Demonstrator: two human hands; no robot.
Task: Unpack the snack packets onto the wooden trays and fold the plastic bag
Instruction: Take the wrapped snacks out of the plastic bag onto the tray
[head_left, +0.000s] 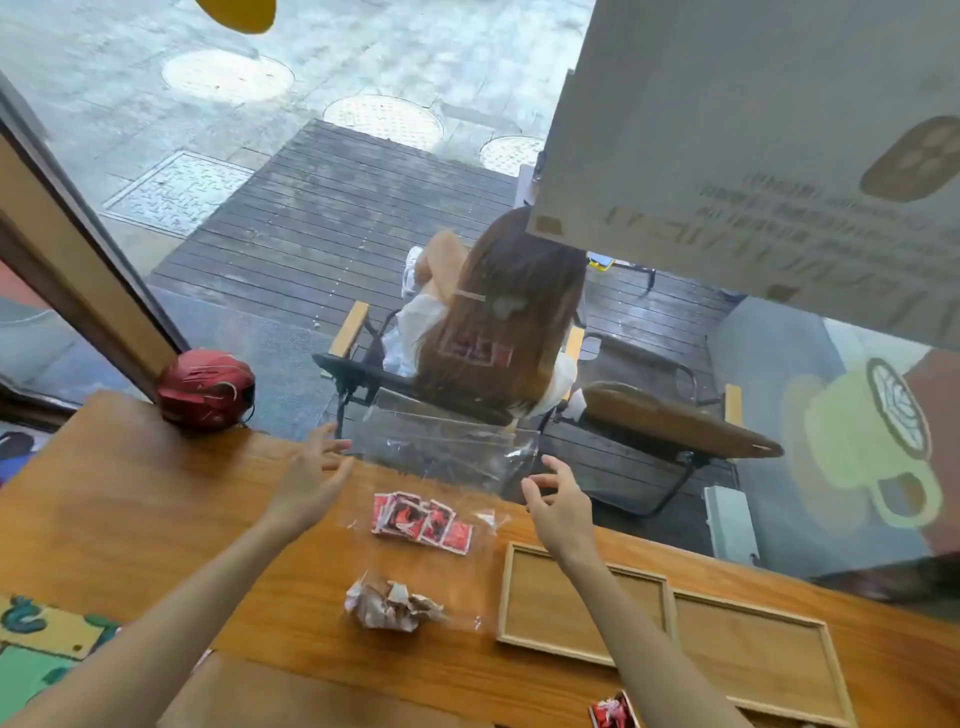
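A clear plastic bag (447, 452) stands up loosely at the far edge of the wooden table (130, 519), between my two hands. Its lower part lies over several red snack packets (422, 522) fanned out on the table. My left hand (311, 480) is just left of the bag with fingers spread, holding nothing. My right hand (560, 501) is just right of it, fingers curled and apart, close to the bag's edge without clearly gripping it. A crumpled pale packet bundle (390, 605) lies nearer me. Two wooden trays, the left tray (506, 597) and the right tray (831, 670), sit side by side at the right.
A red helmet (207, 388) rests at the table's far left corner against the window. Another red packet (612, 713) shows at the bottom edge. A green and yellow printed sheet (36, 639) lies at the left. Behind the glass a person sits on a chair (358, 374).
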